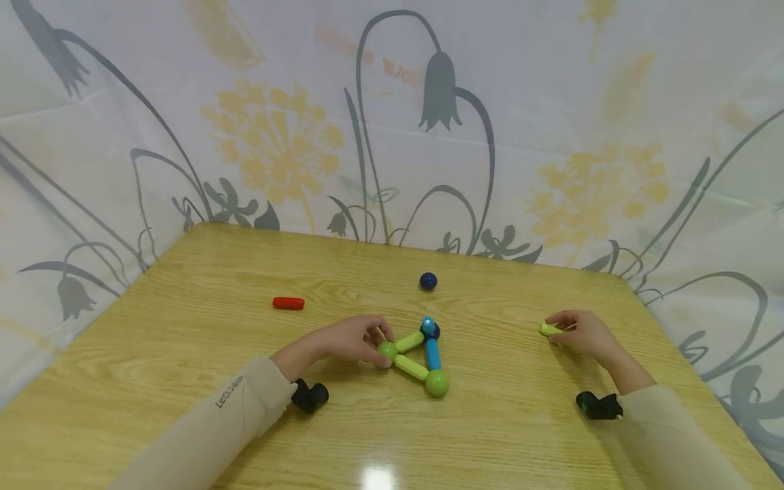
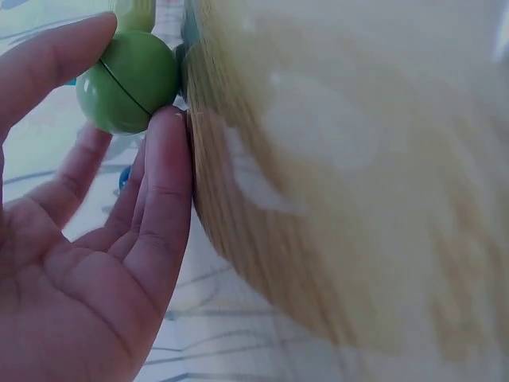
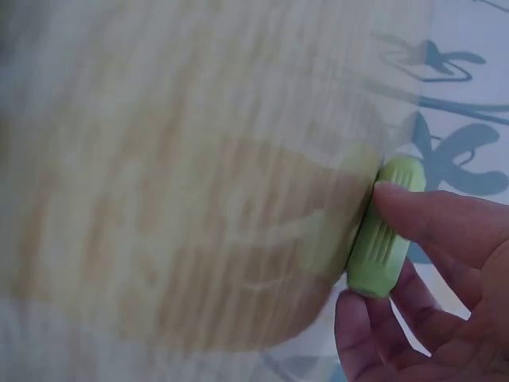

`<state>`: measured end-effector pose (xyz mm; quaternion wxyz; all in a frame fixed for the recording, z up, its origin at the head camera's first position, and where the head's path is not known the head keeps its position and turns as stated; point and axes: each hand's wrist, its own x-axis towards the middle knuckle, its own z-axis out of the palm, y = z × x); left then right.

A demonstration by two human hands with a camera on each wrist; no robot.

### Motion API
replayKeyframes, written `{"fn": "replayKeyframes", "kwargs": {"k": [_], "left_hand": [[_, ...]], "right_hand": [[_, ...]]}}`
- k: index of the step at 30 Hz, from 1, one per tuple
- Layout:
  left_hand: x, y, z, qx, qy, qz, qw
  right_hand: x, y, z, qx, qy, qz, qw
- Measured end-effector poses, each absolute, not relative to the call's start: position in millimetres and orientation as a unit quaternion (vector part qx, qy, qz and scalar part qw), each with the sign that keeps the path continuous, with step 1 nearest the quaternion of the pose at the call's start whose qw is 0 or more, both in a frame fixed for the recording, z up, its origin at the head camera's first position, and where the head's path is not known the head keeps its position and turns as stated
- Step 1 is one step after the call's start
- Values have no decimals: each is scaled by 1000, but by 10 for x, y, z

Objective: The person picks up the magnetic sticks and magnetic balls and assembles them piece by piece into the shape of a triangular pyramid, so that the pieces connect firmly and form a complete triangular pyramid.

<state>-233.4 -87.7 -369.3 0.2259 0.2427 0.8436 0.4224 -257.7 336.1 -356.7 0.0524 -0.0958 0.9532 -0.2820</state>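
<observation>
A triangle of toy rods and balls lies on the table in the head view. Two light green rods and a blue rod form its sides. At its left corner my left hand holds a green ball between thumb and fingers. Another green ball makes the near corner. On the dark blue ball at the far corner, a light blue rod points upward. Well to the right, my right hand pinches a loose light green rod at the table surface.
A red rod lies at the left on the wooden table. Behind the triangle sits a loose dark blue ball. Flower-patterned cloth borders the table at the back and sides.
</observation>
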Motion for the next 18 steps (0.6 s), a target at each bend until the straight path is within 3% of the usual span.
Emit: {"fn": "replayKeyframes", "kwargs": {"k": [18], "left_hand": [[-2297,-857,-3675,264,836,430,217]], "right_hand": [[-2430,3074,-3560,-114,943,-306,61]]}}
